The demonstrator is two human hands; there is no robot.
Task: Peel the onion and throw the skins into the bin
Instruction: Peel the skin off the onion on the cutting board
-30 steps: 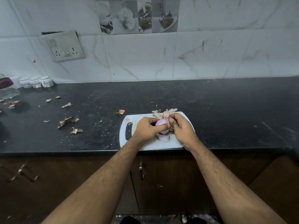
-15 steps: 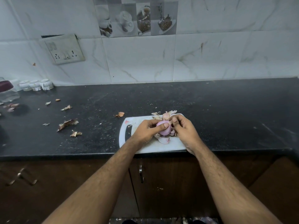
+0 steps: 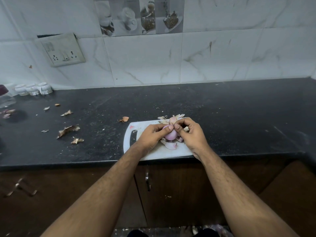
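Note:
A small pink onion [image 3: 170, 135] is held just above a white cutting board [image 3: 136, 129] at the counter's front edge. My left hand [image 3: 152, 135] grips the onion from the left, thumb across its top. My right hand [image 3: 189, 132] pinches a bit of skin at the onion's top with thumb and fingertips. Peeled pale skins [image 3: 171, 145] lie on the board under the onion, and more skins [image 3: 172, 118] sit at the board's far edge. No bin is in view.
Dry onion skins [image 3: 68, 130] are scattered over the black counter [image 3: 222, 117] to the left. Small white cups [image 3: 32, 88] and a clear jar [image 3: 6, 98] stand at the far left by the tiled wall. Brown cabinet doors [image 3: 179, 189] lie below.
Both hands stay on the onion over the board. My right fingertips have shifted up to the onion's top, close against my left thumb.

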